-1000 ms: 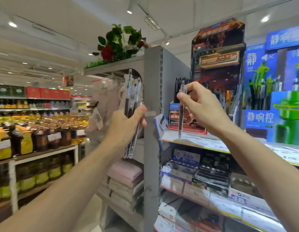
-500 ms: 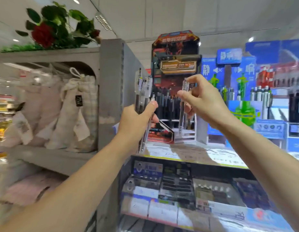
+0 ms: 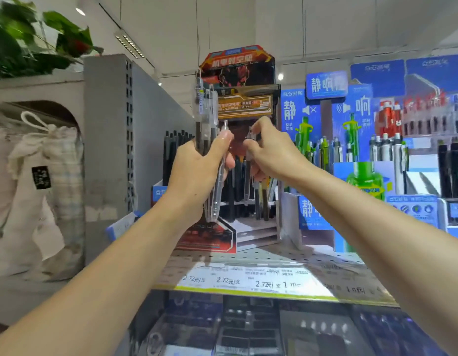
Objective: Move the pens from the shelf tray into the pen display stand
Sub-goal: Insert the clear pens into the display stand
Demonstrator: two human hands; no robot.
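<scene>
Price strip (image 3: pixel 248 281) along shelf (image 3: pixel 287 255) front edge. Above it, left hand (image 3: pixel 197 173) clenched round bundle of pens (image 3: pixel 206 124) — upright, clips up. Right hand (image 3: pixel 271 152) pinches single pen (image 3: pixel 249 165) at its top, tip down among dark pens in display stand (image 3: pixel 246 227). Stand sits near shelf's left end, blue pen displays (image 3: pixel 325 104) beyond to right.

Left hand (image 3: pixel 197 170) gripping upright bundle of clear-barrelled pens (image 3: pixel 206 129). Right hand (image 3: pixel 270 152) pinching single clear pen (image 3: pixel 248 173), lowered among black pens inside red-and-black cardboard display stand (image 3: pixel 238 70). Perforated grey metal shelf (image 3: pixel 287 255) beneath.
</scene>
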